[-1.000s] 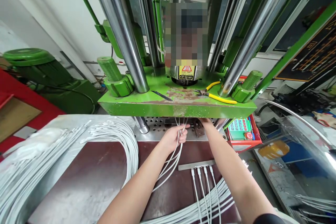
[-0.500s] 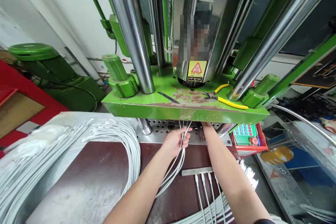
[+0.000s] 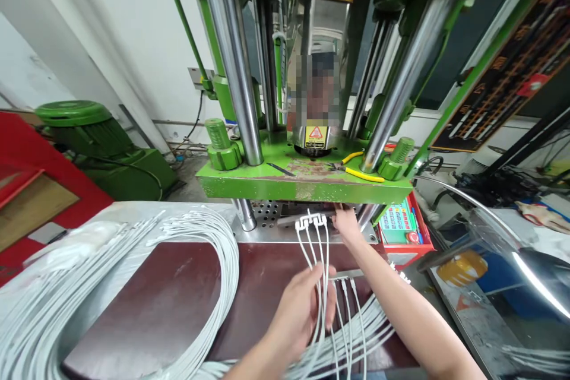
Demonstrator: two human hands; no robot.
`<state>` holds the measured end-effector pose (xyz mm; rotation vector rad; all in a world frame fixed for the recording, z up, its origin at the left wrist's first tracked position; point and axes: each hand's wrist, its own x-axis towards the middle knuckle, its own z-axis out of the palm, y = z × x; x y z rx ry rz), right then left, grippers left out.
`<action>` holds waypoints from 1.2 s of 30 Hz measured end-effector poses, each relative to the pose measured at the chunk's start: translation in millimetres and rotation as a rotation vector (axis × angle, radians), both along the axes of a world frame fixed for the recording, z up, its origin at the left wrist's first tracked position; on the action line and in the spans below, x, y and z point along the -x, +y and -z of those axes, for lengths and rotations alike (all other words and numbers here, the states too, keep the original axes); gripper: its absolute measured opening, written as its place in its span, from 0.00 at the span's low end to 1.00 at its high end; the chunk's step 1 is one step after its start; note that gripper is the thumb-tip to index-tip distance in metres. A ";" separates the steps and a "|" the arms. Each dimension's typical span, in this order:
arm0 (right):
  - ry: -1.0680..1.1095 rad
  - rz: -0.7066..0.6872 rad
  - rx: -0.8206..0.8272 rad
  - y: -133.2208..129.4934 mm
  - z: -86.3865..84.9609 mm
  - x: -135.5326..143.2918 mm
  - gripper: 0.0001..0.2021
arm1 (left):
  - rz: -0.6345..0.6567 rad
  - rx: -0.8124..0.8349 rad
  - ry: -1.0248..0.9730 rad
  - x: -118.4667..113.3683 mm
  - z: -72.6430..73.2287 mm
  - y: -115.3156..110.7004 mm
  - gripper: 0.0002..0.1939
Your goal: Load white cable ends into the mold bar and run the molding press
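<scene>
In front of the press, my left hand (image 3: 307, 303) is closed around several white cables (image 3: 319, 285) below their ends. White moulded connectors (image 3: 307, 222) sit on those ends, joined by a thin white strip of plastic. They lie along a flat metal bar (image 3: 288, 221), slightly blurred, under the front edge of the green press plate (image 3: 303, 190). My right hand (image 3: 347, 224) has its fingers closed at the bar's right end. A second metal bar (image 3: 351, 275) with cable ends in it rests on the brown board (image 3: 169, 291), partly behind my left hand.
Yellow-handled cutters (image 3: 363, 175) and a thin dark strip (image 3: 279, 168) lie on the press plate. A coiled bundle of white cables (image 3: 229, 267) is at the left. Steel columns (image 3: 243, 101) flank the press. A red control box (image 3: 401, 255) stands at right.
My left hand has drawn the cables back toward me, and their ends with white connectors now show. My right hand has come out from under the plate with the metal bar. The view has shifted.
</scene>
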<state>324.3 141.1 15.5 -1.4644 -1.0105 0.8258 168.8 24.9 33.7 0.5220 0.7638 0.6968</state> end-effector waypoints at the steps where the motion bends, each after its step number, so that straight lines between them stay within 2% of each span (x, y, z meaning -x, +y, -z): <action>1: 0.025 -0.003 0.010 -17.5 -1.0 0.2 0.26 | 0.049 0.003 -0.016 1.6 3.1 -16.4 0.17; 2: 0.055 -0.011 0.022 -35.7 -2.3 0.4 0.28 | 0.052 0.005 -0.024 4.2 5.8 -28.5 0.19; 4: 0.133 -0.030 0.045 -71.6 -6.2 1.3 0.28 | -0.074 -0.035 -0.011 10.9 8.6 -37.9 0.24; 7: 0.219 -0.043 0.042 -115.6 -14.3 4.9 0.27 | -0.335 -0.155 0.026 19.9 4.8 -25.5 0.25; 10: 0.160 -0.069 -0.001 -144.2 -23.5 6.6 0.26 | -0.440 -0.221 0.121 23.9 -3.9 -11.0 0.21; 12: 0.018 -0.112 -0.034 -157.4 -31.8 3.9 0.24 | -0.450 -0.267 0.181 25.0 -9.3 -9.1 0.18; 16: -0.539 -0.175 -0.291 -179.4 -55.6 -7.0 0.16 | -0.487 -0.404 0.232 26.9 -16.6 -15.0 0.16; 18: -0.781 -0.277 -0.370 -188.6 -66.9 -9.0 0.19 | -0.482 -0.450 0.247 27.4 -18.7 -17.2 0.16; 21: -1.026 -0.408 -0.356 -196.9 -75.2 -3.6 0.22 | -0.456 -0.503 0.280 26.8 -20.4 -18.2 0.15; 25: -1.240 -0.356 -0.298 -197.0 -72.2 8.7 0.23 | -0.436 -0.604 0.385 25.0 -20.9 -19.2 0.15; 30: -1.331 -0.298 -0.327 -194.5 -65.4 12.7 0.20 | -0.440 -0.670 0.470 26.0 -20.9 -20.6 0.15; 36: -1.223 -0.292 -0.382 -195.2 -66.1 3.6 0.17 | -0.399 -0.689 0.472 29.0 -17.0 -20.9 0.16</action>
